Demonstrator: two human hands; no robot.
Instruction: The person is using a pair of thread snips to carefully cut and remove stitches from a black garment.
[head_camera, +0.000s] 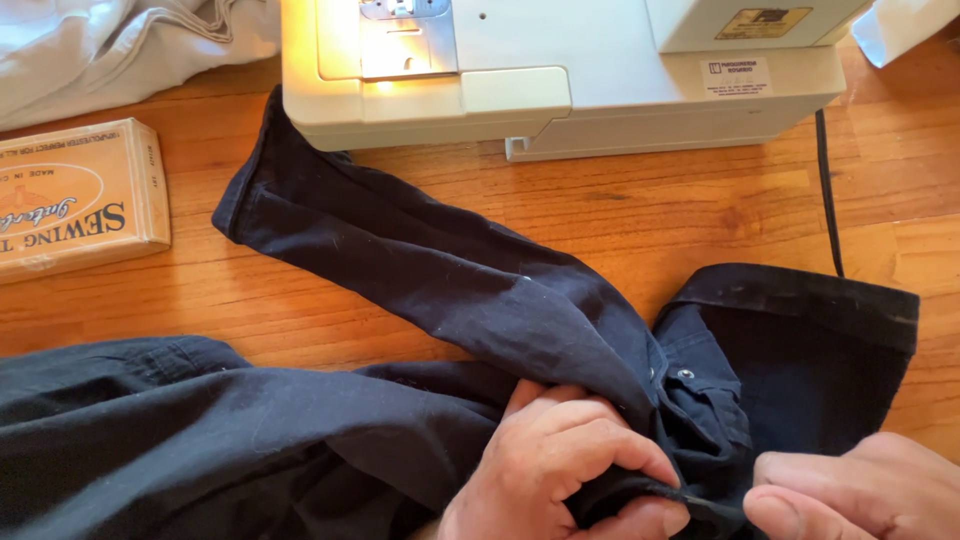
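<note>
The left hand (560, 470) bunches the dark shirt (440, 300) at the bench's (640, 210) near edge, steadying it, while the right hand (860, 495) pinches shut on a dark thread (700, 497) (or thin strip) at the cuff. The sewing machine (560, 70) sits behind, within reach.

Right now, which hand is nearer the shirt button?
Left. The left hand grips the dark shirt just below-left of the button. The right hand sits further off, lower right, its fingers pinching a fabric edge.
</note>
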